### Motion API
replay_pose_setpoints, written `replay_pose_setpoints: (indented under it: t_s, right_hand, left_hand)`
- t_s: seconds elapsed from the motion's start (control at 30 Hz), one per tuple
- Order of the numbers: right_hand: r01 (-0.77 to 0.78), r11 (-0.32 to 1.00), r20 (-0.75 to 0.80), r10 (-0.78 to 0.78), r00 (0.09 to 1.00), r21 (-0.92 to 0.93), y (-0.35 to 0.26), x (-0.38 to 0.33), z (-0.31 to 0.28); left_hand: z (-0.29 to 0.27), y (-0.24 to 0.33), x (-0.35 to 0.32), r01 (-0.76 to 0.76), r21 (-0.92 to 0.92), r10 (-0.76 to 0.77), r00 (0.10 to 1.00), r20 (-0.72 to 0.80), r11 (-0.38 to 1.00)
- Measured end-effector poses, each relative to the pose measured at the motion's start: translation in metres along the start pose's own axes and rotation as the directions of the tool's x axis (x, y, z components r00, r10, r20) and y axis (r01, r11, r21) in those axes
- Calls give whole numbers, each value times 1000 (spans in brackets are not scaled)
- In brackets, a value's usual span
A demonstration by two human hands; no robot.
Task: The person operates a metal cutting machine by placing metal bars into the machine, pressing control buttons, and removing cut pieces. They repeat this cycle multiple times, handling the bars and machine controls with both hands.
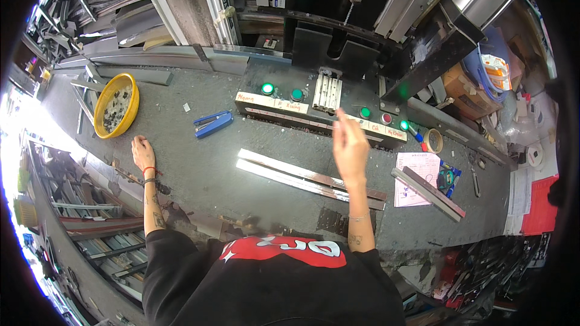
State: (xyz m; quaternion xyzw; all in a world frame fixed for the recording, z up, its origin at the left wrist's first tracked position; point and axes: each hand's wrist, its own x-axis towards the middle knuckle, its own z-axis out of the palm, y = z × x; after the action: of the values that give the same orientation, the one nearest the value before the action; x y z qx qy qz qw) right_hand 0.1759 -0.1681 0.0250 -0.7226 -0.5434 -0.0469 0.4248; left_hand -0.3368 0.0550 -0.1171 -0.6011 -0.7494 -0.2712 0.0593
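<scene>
White glare floods the left edge, metal strips (302,183) gleam, and fisheye distortion bends the dark-cornered rim.

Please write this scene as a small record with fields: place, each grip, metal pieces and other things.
Place: grey workbench
Left grip: resting near the bench edge, holding nothing visible
Right grip: raised, fingertips close to the button box and metal block; contact unclear
Metal strips: two, shiny, side by side, partly behind the right forearm
Yellow bowl: at left, containing small pieces
Blue stapler: between bowl and button box
Paper: at right, metal bars across it
</scene>
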Motion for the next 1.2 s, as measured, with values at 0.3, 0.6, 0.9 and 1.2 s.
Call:
replay_pose_setpoints:
  t_s: [0.3, 0.6, 0.9, 1.2]
  right_hand:
    - [-38, 982, 368, 106, 924, -187, -55, 34, 78]
    - [-66, 992, 366, 102, 925, -110, -49, 27, 65]
    - [-324, 892, 123, 377, 918, -314, 44, 21, -43]
    - [-180, 914, 131, 241, 962, -362, 49, 31, -23]
  left_hand:
    - [-6, 1, -2, -12, 9, 12, 1000, -2, 1000]
    - [-7, 6, -1, 1, 17, -1, 1000, 14, 1000]
    - [-8, 9, -3, -11, 47, 10, 1000, 18, 999]
    - [-11, 16, -3, 6, 50, -6, 1000, -8, 999]
